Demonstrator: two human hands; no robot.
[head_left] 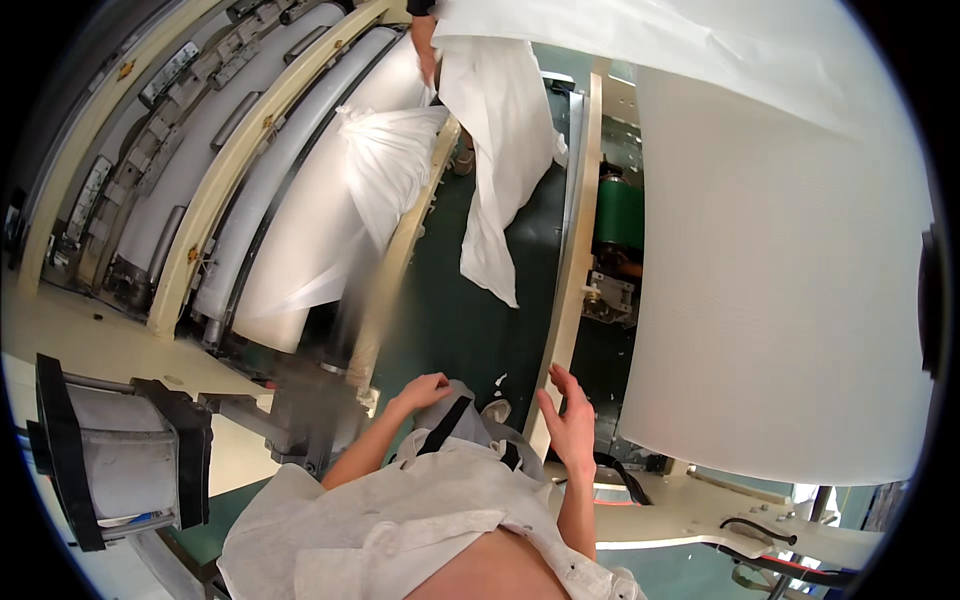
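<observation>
My left hand [427, 390] hangs over my grey trouser leg with its fingers loosely bent and nothing visible in them. To the right, my right hand [571, 418] is raised beside a cream beam [577, 240], thumb and fingers apart, holding nothing. Ahead on the left lies a long white roll [290, 235], its loose white sheet [392, 150] gathered into a bunch. Another length of white sheet [497, 150] hangs over the gap, its pointed end low near the floor. A much larger white roll [770, 280] fills the right side.
At the far end, a co-worker's hand [427, 66] is by the hanging sheet. Machine rollers [190, 160] and cream frame rails line the left. A boxy cylinder unit [125, 450] juts out lower left. A green motor [620, 212] sits below the large roll. The floor [430, 300] is dark green.
</observation>
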